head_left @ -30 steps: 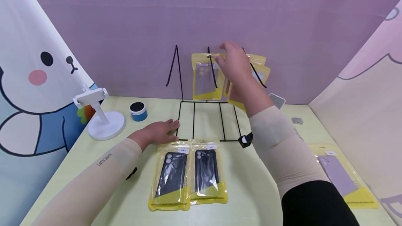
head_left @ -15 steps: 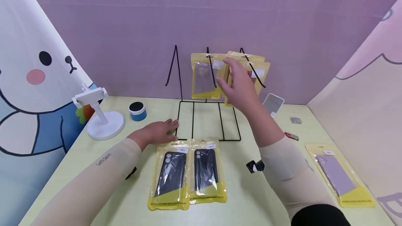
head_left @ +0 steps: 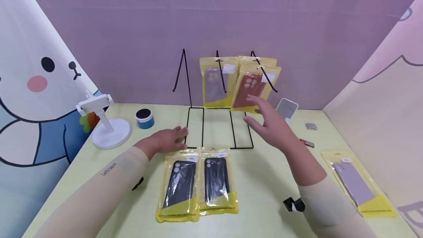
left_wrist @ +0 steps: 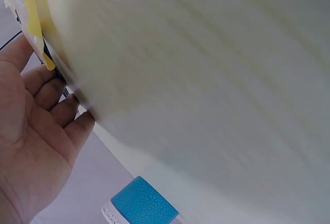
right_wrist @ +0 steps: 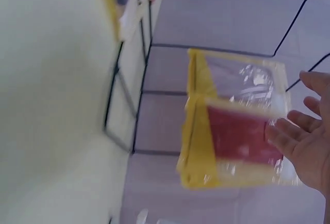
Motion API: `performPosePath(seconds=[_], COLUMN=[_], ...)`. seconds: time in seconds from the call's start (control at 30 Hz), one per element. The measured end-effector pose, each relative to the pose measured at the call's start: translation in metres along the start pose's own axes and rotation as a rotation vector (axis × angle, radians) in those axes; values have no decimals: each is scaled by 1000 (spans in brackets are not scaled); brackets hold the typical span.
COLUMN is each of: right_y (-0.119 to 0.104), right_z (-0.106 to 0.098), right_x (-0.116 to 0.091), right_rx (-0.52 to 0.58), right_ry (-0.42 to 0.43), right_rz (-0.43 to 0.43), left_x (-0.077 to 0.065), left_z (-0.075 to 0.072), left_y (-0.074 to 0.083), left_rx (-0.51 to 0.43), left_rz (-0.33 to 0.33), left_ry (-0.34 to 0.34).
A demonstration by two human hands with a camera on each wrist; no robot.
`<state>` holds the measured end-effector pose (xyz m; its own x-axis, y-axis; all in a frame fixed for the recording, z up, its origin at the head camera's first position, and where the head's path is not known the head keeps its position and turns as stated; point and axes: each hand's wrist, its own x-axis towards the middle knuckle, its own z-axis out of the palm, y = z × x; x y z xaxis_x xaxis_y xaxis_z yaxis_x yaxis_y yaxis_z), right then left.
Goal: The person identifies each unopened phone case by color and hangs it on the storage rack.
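My left hand [head_left: 166, 139] rests at the left front corner of a black wire display rack [head_left: 203, 127], fingers extended and thumb near a yellow pouch. My right hand [head_left: 269, 122] is in the air in front of the rack, fingers apart and holding nothing. On the rack's right hook hangs a pouch with a red phone case [head_left: 248, 90], with another pouch behind it. A pouch with a pale purple phone case [head_left: 214, 85] hangs from the middle hook; the left hook [head_left: 178, 71] is bare. In the right wrist view my fingers overlap the red case [right_wrist: 242, 135].
Two pouched black phone cases [head_left: 180, 181] [head_left: 216, 179] lie before the rack. A white phone stand [head_left: 110, 131] and a blue jar [head_left: 144, 119] are at left. At right are a pouched purple case [head_left: 353, 183], a red USB stick [head_left: 307, 143], a small grey block [head_left: 311, 126] and a white-framed item [head_left: 286, 109].
My right hand has come away from the hooks, moving down and to the right toward me. The red case's pouch is now uncovered on the right hook. My left hand has stayed put.
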<state>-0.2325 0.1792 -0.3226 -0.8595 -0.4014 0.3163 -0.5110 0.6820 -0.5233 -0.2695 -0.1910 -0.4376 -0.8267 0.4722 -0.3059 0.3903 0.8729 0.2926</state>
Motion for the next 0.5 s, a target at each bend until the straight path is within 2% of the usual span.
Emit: performPosePath(seconds=[0.23,0.5], right_y=[34,79], right_z=[-15,-37], right_x=[-37,-73], right_rx=[-2,-55], right_ry=[-25,35], right_rz=[88,133], left_x=[0,0], left_z=[0,1], left_y=[1,0], left_rx=[1,3], left_rz=[-2,-6], left_ry=[-1,-1])
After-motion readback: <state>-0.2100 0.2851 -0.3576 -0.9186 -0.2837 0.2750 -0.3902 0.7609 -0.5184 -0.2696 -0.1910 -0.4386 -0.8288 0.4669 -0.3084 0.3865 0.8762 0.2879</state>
